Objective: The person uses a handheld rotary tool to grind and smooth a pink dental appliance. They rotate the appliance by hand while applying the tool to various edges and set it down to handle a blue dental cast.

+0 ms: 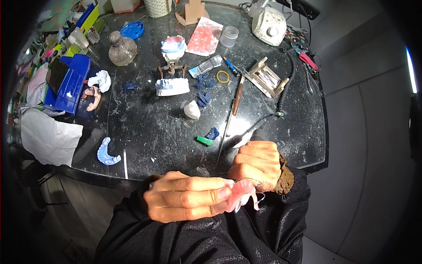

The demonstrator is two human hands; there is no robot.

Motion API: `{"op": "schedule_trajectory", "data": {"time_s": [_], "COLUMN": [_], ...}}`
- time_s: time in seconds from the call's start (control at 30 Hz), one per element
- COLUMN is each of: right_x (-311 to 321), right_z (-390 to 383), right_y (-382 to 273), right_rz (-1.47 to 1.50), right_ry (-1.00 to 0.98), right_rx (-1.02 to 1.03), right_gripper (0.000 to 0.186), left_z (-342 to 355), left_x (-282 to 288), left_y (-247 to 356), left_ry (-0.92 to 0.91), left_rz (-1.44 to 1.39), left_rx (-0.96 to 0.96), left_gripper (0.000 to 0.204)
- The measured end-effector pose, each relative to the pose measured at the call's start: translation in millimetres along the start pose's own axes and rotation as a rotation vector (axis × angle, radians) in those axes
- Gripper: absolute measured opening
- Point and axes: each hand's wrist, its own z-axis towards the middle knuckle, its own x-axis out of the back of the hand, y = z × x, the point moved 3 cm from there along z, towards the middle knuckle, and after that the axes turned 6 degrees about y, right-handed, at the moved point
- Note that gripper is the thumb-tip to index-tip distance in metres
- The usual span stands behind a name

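Near the table's front edge, my left hand [187, 198] pinches a pink partial denture [241, 193] between thumb and fingers. Thin metal wire clasps stick out at its right side. My right hand [258, 163] is closed in a fist around a dark rotary handpiece [257, 135], whose rear end shows above the fist. Its working tip is hidden by my fingers, close to the denture, and I cannot tell whether it touches. A little beyond my hands lie a green cap-like piece [205, 141] and a crumpled dark blue scrap [212, 133].
A wax knife with a brown handle [238, 99] lies beyond my right hand. Mid-table stands an articulator with plaster models [172, 87]. A blue dental arch [107, 152] and a blue box [72, 86] are at left. A black coiled cord [291, 75] runs along the right.
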Motion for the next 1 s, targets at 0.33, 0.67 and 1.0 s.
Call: {"op": "schedule_trajectory", "data": {"time_s": [0.33,0.67,1.0], "right_x": [2.6,0.9,-1.3], "right_z": [-0.5,0.1,-3.6], "right_y": [1.2,0.6,3.7], "right_rz": [0.009,-0.048,0.031], "right_ry": [-0.060,-0.039,-0.019], "right_rx": [-0.041,0.021,-0.008], "right_gripper": [0.028,0.027,0.031], "left_z": [-1.9,-3.4,-4.3], "left_x": [-2.1,-3.9,-2.9], "left_y": [-0.5,-0.8,-2.9], "left_ry": [0.034,0.078,0.068], "left_rz": [0.030,0.018,-0.037], "left_rx": [-0.022,-0.015,-0.030], "left_gripper": [0.026,0.028,0.030]}}
